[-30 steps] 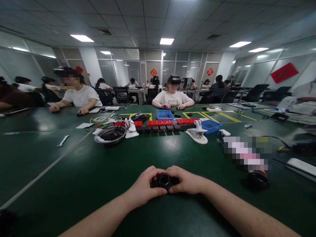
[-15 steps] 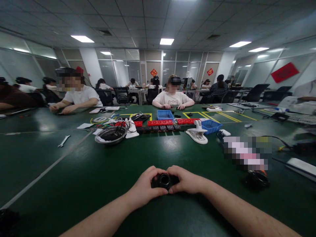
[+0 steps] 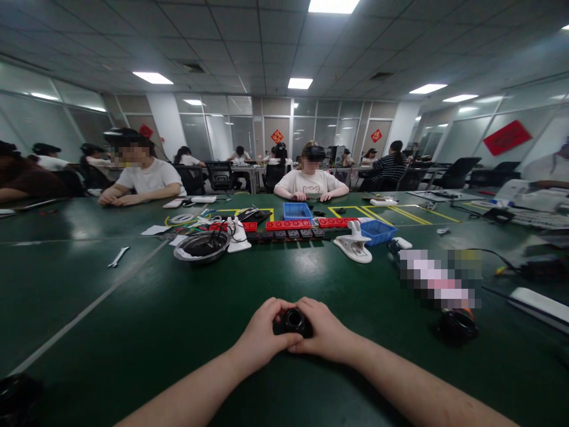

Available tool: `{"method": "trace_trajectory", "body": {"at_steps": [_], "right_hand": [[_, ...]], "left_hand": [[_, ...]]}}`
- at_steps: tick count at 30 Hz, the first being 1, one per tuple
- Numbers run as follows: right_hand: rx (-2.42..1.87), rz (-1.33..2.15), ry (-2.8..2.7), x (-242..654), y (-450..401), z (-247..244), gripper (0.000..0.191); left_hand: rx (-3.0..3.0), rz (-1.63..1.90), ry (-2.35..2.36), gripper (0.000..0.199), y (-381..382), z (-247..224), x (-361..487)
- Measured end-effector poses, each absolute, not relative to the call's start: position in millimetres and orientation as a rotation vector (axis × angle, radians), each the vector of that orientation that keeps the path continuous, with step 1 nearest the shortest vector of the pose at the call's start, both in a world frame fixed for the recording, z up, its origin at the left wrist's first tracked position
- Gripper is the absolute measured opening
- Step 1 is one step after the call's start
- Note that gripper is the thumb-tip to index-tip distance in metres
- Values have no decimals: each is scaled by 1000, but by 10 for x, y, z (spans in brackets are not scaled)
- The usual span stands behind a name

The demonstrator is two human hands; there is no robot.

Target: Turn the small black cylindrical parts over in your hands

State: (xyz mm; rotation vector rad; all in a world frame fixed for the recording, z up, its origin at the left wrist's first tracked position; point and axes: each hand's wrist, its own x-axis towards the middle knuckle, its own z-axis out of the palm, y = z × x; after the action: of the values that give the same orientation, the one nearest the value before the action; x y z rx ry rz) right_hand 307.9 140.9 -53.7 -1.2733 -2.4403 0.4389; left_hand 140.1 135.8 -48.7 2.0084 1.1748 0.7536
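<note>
A small black object with a round, ring-like opening (image 3: 294, 320) sits low in the middle of the view, close above or on the green table; I cannot make out its exact kind. My left hand (image 3: 262, 332) wraps its left side, thumb in front and fingers behind. From the right, my right hand (image 3: 326, 331) closes round the same object. Both thumbs come close together in front of it, and the fingertips meet behind. Much of the object's body is hidden under the hands.
Across the green table (image 3: 200, 314) stand red socket strips (image 3: 288, 225), blue trays (image 3: 377, 231), a metal bowl (image 3: 202, 259) with black parts and a white clamp stand (image 3: 353, 246). A wrench (image 3: 118, 257) lies left; black ring-shaped parts (image 3: 457, 325) lie right. People sit opposite.
My right hand has shifted left round the black object, and its thumb now lies nearer the left thumb. The object has moved slightly left and up. The view has tilted a little.
</note>
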Motion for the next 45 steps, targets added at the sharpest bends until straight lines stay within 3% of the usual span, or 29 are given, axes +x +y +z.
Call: {"method": "trace_trajectory", "body": {"at_steps": [7,29,39,45], "right_hand": [[-1012,702,-2557,3243,1525,-486,36],[-1085,795,-2511,3252,1553,-506,33],[-1545,126,-2420,2979,1386,-571,36],[-1150,557,-2460,3117,1435,-533,47]], "left_hand": [[2037,681,1074,38,1358,-458,1365],[2020,662,1103,38,1360,-468,1381],[1905,889,1365,35,1310,-576,1513],[1969,741,1155,36,1340,-493,1413]]}}
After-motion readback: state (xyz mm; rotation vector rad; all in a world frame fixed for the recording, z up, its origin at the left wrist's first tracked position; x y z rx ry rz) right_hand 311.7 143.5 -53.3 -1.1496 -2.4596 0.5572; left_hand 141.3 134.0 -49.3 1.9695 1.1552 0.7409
